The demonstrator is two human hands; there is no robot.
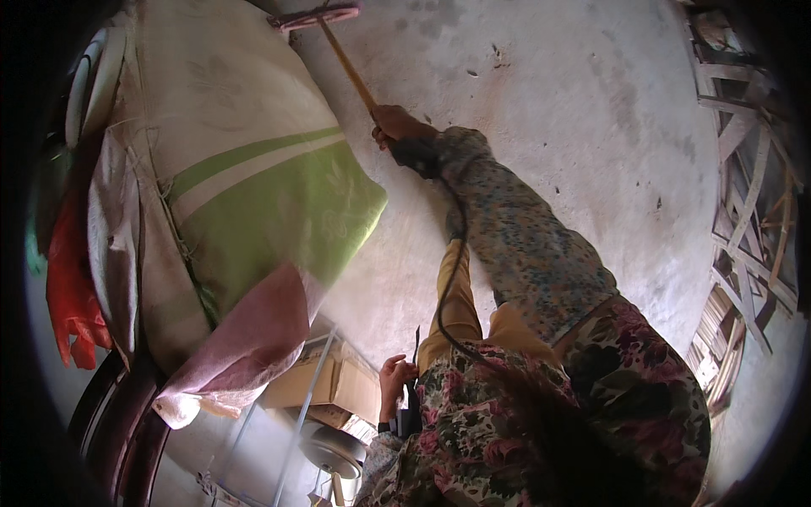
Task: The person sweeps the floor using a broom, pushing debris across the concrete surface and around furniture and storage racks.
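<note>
My right hand (401, 127) grips the yellowish wooden handle (346, 61) of a tool with a pink, frame-like head (317, 17) at the top of the view, beside a large white-and-green fabric bundle (253, 203). A black cord (452, 296) hangs from near my right wrist down over my flowered clothing. My left hand (394, 378) is low by my hip, fingers curled, next to an upright dark strap; what it holds, if anything, I cannot make out.
At the left hang red plastic (72, 279) and pale sacks, with dark reddish rails (122, 431) below. Cardboard boxes (346, 389) and a metal pan (329, 452) are low behind me. Wooden slats (752, 211) lie piled along the right. Pale concrete floor (591, 127) spans between.
</note>
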